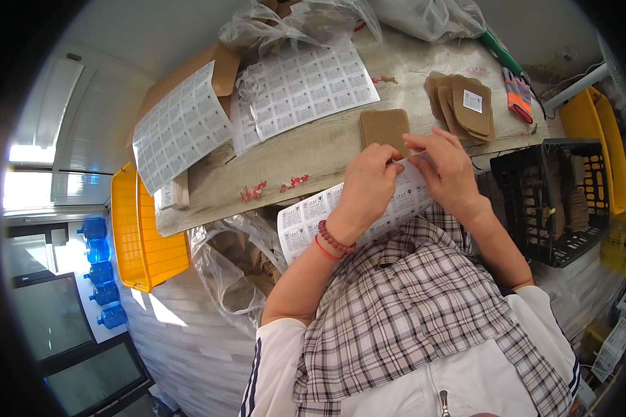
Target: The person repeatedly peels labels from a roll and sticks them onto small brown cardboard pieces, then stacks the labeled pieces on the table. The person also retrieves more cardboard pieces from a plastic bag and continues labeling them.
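A white sheet of printed labels point(306, 221) slants across my lap at the table's front edge. My left hand point(368, 184), with a red bead bracelet on the wrist, pinches the sheet's upper edge. Close beside it, my right hand point(451, 172) has its thumb and bent fingers at the sheet's far right corner; whether a single label is between them is too small to tell. Just beyond my fingertips lies a brown textured pad point(384, 129) with rounded corners. Further right, a loose pile of similar brown pads point(446, 104) carries a white label point(472, 101) on top.
More label sheets point(313, 87) lie at the back, one sheet point(181, 125) hanging over a cardboard box. Clear plastic bags point(431, 17) and an orange-grey glove point(517, 96) are behind. A black crate point(549, 201) stands right, a yellow crate point(142, 236) left.
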`<move>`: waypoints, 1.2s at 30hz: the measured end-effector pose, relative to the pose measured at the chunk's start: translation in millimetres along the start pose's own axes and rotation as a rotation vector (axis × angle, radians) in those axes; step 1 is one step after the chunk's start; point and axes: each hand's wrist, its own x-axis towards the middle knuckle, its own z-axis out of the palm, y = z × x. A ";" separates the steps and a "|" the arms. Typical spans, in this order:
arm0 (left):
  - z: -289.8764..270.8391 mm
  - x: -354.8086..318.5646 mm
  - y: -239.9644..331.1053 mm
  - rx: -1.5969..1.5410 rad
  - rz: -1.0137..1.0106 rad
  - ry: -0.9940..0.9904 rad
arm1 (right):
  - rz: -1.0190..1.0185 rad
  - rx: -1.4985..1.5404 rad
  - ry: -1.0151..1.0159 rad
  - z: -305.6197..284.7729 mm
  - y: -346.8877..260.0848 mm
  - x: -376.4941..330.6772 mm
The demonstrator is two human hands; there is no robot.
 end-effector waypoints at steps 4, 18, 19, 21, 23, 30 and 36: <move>-5.3 -30.0 -16.8 0.101 -0.018 -0.012 | 0.120 0.190 -0.052 16.3 6.8 -33.0; -5.7 -58.1 -52.2 -0.021 -0.223 -0.076 | 0.057 0.158 -0.119 36.0 16.8 -60.0; -5.7 -57.5 -52.3 -0.022 -0.238 -0.081 | 0.049 0.137 -0.126 36.8 16.8 -61.3; -6.1 -56.7 -52.4 -0.023 -0.269 -0.088 | -0.039 0.097 -0.072 41.2 18.5 -63.2; -5.1 -57.3 -54.0 -0.023 -0.284 -0.099 | -0.083 0.072 -0.036 43.6 18.5 -65.2; -8.7 -48.3 -53.0 -0.065 -0.316 -0.130 | -0.036 0.086 0.003 46.8 12.0 -63.3; -27.8 -24.1 -69.6 -0.249 -0.454 -0.333 | 0.122 0.417 -0.008 44.6 12.2 -72.7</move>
